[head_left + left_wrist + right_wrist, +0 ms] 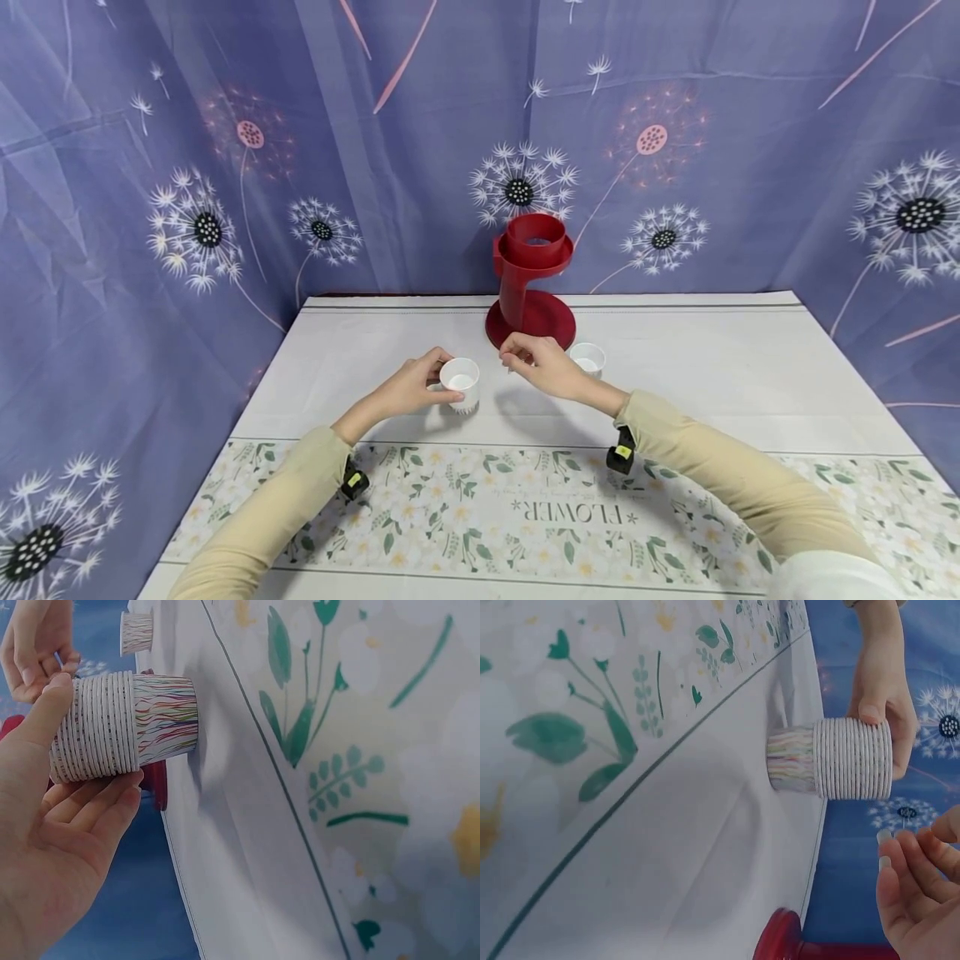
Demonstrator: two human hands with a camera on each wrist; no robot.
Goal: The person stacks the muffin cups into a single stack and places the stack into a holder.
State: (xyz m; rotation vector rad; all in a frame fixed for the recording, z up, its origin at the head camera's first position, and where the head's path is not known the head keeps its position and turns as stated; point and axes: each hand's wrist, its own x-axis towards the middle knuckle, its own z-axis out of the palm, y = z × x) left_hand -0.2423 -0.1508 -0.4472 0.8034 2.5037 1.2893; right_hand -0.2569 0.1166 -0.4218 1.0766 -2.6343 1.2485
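Observation:
My left hand (408, 387) grips a stack of paper cups (467, 400), thumb on one side and fingers on the other. Many nested rims show in the left wrist view, and the lowest cup (166, 716) has wavy coloured stripes. The stack stands upright, its base close to the tabletop. My right hand (546, 367) hovers to the right of the stack, fingers loosely bent and nothing visible between them. In the right wrist view its fingertips (886, 862) are apart from the rims. Just behind the right wrist, a single paper cup (587, 358) stands on the table, partly covered by that hand.
A red stand (513, 300) with a round base and a ring-shaped top rises at the back of the table, behind my right hand. The white tablecloth (675, 350) carries a floral band along the front. A purple dandelion-print curtain (420, 167) hangs behind and at both sides.

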